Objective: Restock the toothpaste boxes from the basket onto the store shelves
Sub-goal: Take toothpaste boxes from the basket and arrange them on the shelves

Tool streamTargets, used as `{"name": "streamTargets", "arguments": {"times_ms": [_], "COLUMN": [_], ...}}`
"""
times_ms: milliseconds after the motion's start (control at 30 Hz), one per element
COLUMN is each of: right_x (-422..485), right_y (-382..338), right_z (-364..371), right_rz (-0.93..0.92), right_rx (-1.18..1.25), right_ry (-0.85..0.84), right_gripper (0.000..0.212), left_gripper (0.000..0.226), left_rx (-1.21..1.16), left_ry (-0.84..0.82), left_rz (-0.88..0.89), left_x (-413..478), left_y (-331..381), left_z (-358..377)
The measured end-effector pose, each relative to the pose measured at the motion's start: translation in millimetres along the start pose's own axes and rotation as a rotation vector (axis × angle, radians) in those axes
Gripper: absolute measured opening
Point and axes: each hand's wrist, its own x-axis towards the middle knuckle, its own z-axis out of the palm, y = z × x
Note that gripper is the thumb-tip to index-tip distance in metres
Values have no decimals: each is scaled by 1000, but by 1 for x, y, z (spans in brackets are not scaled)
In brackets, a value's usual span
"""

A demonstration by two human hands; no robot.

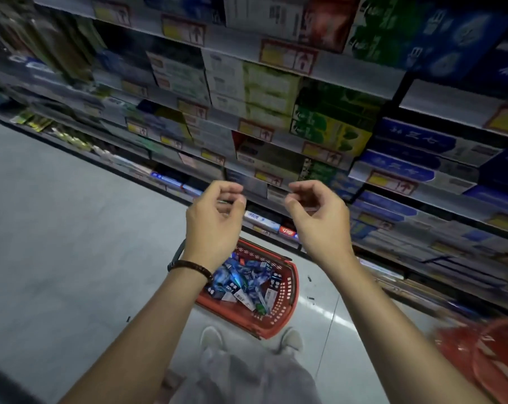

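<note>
Fingers of the left hand and right hand curl loosely, holding nothing. Next, probably, one hand must dip into the red basket for a toothpaste box.

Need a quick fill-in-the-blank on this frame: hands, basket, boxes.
The basket holding the toothpaste boxes is coloured ____.
It stands on the ____.
The left hand and right hand each hold ____.
The dark bracelet is on the ____ wrist.
Missing: red; floor; nothing; left.
</note>
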Motion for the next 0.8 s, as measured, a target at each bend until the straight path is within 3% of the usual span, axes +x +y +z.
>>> {"name": "streamTargets", "arguments": {"times_ms": [600, 800], "right_x": [-14, -23], "right_y": [204, 266], "right_z": [140, 179], "right_rz": [263, 312], "right_rx": [44, 64], "right_ry": [-109, -152], "right_gripper": [15, 15], "left_gripper": [11, 15], "left_rx": [55, 79], "left_ry": [62, -8], "left_rz": [-350, -407], "left_x": [-2, -6], "left_y": [-247, -329], "left_z": [8, 33]}}
